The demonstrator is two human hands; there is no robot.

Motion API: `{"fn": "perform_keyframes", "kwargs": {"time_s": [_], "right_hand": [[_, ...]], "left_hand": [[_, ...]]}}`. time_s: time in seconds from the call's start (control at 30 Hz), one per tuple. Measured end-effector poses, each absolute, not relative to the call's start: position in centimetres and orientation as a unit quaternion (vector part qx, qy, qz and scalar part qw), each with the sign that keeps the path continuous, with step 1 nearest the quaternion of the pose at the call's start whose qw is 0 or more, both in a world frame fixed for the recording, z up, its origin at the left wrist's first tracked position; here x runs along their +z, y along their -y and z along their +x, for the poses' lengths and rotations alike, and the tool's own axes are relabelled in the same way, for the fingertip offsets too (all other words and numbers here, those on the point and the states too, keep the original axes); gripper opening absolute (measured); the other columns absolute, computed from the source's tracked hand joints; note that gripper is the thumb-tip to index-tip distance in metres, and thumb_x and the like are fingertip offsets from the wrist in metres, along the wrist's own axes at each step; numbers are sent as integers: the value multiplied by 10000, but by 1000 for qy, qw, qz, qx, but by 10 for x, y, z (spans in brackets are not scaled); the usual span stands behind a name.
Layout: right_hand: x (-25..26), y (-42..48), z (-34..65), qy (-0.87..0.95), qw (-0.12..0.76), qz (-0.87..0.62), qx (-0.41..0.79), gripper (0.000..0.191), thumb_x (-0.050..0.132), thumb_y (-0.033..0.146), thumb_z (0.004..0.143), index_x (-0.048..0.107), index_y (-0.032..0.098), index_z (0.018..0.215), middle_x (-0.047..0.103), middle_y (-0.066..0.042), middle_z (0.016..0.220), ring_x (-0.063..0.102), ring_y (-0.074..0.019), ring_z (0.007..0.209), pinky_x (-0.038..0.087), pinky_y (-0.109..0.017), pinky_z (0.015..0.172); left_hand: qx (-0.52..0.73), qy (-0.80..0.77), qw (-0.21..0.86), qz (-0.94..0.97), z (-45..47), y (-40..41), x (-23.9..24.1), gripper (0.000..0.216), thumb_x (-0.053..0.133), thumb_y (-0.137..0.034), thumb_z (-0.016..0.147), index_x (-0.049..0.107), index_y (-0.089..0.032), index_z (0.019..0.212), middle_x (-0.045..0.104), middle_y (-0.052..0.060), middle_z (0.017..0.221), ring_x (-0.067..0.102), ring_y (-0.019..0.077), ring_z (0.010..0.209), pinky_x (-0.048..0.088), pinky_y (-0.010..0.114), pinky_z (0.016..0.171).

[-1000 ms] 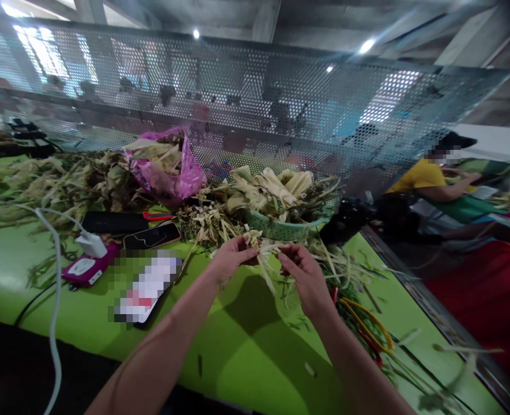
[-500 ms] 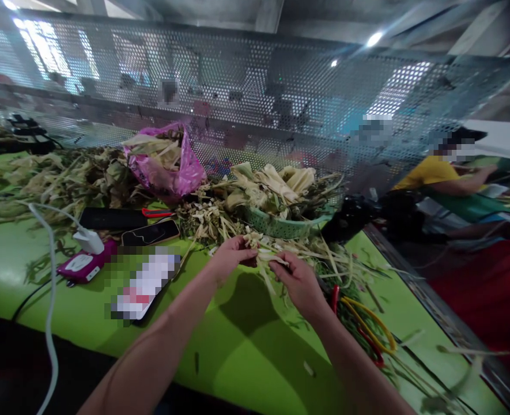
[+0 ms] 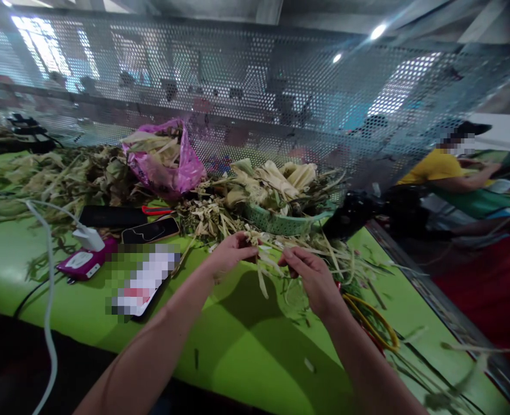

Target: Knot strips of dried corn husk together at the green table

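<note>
My left hand point(image 3: 234, 253) is pinched on a small bunch of pale husk strips point(image 3: 261, 278), whose loose ends hang over the green table. Close to its right, my right hand point(image 3: 309, 271) has thumb and fingers pressed together on a thin green strand point(image 3: 272, 246) that runs toward the bunch. Just beyond both hands stands a green plastic basket point(image 3: 280, 223) heaped with dried husks point(image 3: 280, 178). Scissors with yellow and red handles point(image 3: 378, 314) lie beside my right forearm, partly hidden by it.
A pink plastic bag point(image 3: 189, 167) of husks sits behind, beside a long husk pile point(image 3: 82, 173). On the left are a phone point(image 3: 151, 230), a lit phone point(image 3: 151, 282), a purple power strip point(image 3: 86, 262) and a white cable point(image 3: 49, 288). A person in yellow point(image 3: 436, 167) works at right.
My right hand has drawn slightly right, away from the left, and the green strand now shows stretched between them. My left hand stays nearly in place on the bunch.
</note>
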State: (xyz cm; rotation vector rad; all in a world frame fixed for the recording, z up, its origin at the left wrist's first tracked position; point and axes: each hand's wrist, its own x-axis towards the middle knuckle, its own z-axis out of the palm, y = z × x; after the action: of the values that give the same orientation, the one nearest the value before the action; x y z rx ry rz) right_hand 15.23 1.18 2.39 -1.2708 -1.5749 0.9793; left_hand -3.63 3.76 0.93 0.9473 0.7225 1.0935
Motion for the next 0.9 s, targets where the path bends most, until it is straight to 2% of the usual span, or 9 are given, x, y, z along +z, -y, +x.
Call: {"fn": "perform_keyframes", "kwargs": {"time_s": [0.17, 0.33, 0.53, 0.7, 0.9], "right_hand": [[23, -10, 149, 655, 402, -495, 405, 231, 681, 399, 721, 652, 171, 739, 584, -2, 673, 493, -146, 645, 371, -264, 611], [18, -9, 144, 672, 381, -503, 388, 242, 656, 409, 750, 670, 168, 760, 600, -13, 697, 509, -160, 668, 385, -280, 632], [13, -10, 144, 666, 400, -503, 378, 200, 665, 368, 737, 645, 168, 745, 589, -11, 691, 506, -161, 661, 390, -285, 630], [13, -12, 145, 659, 396, -518, 375, 216, 647, 389, 757, 600, 180, 729, 514, 18, 628, 427, -133, 580, 334, -261, 551], [14, -13, 145, 661, 418, -527, 333, 202, 619, 377, 757, 571, 188, 705, 523, 4, 637, 454, -154, 620, 365, -275, 592]], "left_hand": [[492, -330, 686, 422, -35, -36, 11, 321, 797, -225, 580, 641, -121, 839, 619, -2, 709, 561, 89, 634, 465, 241, 681], [505, -341, 668, 428, -31, -36, 4, 335, 802, -244, 571, 643, -134, 845, 617, -5, 720, 554, 93, 659, 458, 247, 695], [503, -336, 668, 433, -27, -36, 3, 351, 806, -283, 582, 624, -139, 844, 618, 3, 738, 550, 92, 664, 462, 238, 677], [483, -338, 667, 455, -28, -37, 6, 356, 813, -226, 568, 598, -136, 837, 612, -5, 733, 556, 93, 678, 462, 235, 678], [454, -334, 669, 485, -31, -36, 9, 272, 777, -187, 614, 603, -120, 813, 614, 12, 731, 547, 91, 667, 451, 233, 673]]}}
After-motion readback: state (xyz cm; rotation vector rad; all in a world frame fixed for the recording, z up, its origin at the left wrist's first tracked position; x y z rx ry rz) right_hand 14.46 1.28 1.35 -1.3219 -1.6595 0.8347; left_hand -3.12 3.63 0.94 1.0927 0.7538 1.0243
